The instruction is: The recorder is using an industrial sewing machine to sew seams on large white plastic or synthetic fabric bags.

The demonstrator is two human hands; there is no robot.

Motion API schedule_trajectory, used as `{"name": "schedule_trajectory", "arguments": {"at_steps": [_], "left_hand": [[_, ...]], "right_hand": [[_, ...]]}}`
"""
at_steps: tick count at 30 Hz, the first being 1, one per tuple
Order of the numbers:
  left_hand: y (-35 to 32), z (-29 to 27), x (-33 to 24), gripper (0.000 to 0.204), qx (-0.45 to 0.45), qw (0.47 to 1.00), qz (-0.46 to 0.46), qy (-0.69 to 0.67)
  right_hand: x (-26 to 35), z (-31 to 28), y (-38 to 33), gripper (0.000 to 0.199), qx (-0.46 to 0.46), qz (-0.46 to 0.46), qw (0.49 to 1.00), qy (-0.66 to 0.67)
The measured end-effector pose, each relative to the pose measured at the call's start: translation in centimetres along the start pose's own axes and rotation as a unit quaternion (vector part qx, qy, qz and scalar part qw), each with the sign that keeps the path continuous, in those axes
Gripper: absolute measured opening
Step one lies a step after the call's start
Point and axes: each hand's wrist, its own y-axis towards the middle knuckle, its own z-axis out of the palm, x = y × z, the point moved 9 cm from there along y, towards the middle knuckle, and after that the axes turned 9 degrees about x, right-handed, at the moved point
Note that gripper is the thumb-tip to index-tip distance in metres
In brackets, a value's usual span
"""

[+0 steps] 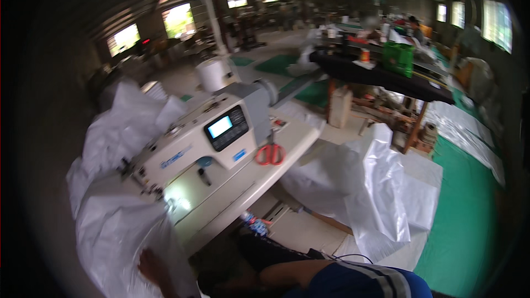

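Note:
A big white plastic sheet (121, 232) is bunched at the left, beside and under the needle end of a white sewing machine (187, 146). My left hand (152, 266) lies on this sheet near the lower edge, its fingers seeming stretched out over the material, though blurred. My right arm comes in from a blue sleeve (353, 281) with pale stripes and reaches left below the table; its hand is lost in dark shadow. A small lamp lights the needle area. Red-handled scissors (270, 154) lie on the sewing table (243, 193), right of the machine head.
A white thread cone (212, 74) stands behind the machine. More white sheeting (364, 193) is heaped at the right, beside a green floor covering (461, 215). Farther back, a dark-covered table (375, 77) bears a green bag (398, 58). Another person (415, 27) is in the distance.

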Motion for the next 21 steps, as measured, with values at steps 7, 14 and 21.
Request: {"name": "schedule_trajectory", "arguments": {"at_steps": [7,14,21], "left_hand": [[0.0,-1.4,-0.2,0.038,0.054,0.997,0.009,-0.058],[-0.8,-1.5,1.3,0.048,0.176,0.969,0.010,-0.174],[-0.8,-1.8,1.8,0.058,0.278,0.931,0.020,-0.234]], "right_hand": [[2.9,0.3,2.0,0.050,0.084,0.037,0.992,0.086],[8.7,-8.1,3.7,0.046,-0.265,-0.094,0.912,0.299],[7.2,-8.0,5.7,0.025,-0.194,0.147,0.797,0.553]]}}
